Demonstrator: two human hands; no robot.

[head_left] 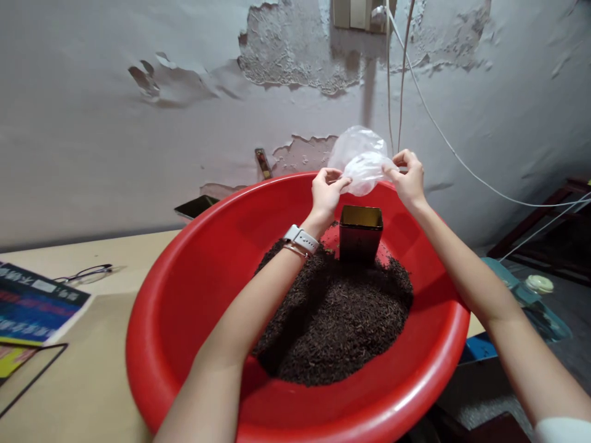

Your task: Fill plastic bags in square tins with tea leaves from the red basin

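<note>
A clear plastic bag (362, 157) is stretched between my two hands above the far rim of a big red basin (184, 307). My left hand (329, 189) pinches the bag's left edge between thumb and fingers. On the other side, my right hand (409, 177) grips its right edge in the same way. Below the bag, an open-topped dark tin (361, 237) stands upright in the basin, with a gold-coloured inside. A heap of dark, dry tea-like leaves (341, 326) covers the basin's bottom in front of the tin.
The basin rests on a pale table (106, 344). Left of it lie eyeglasses (87, 271) and a printed booklet (41, 301). Behind are a dark tray-like object (196, 208) and a peeling wall (92, 123) with hanging cables (429, 111). A lidded clear container (540, 295) is at right.
</note>
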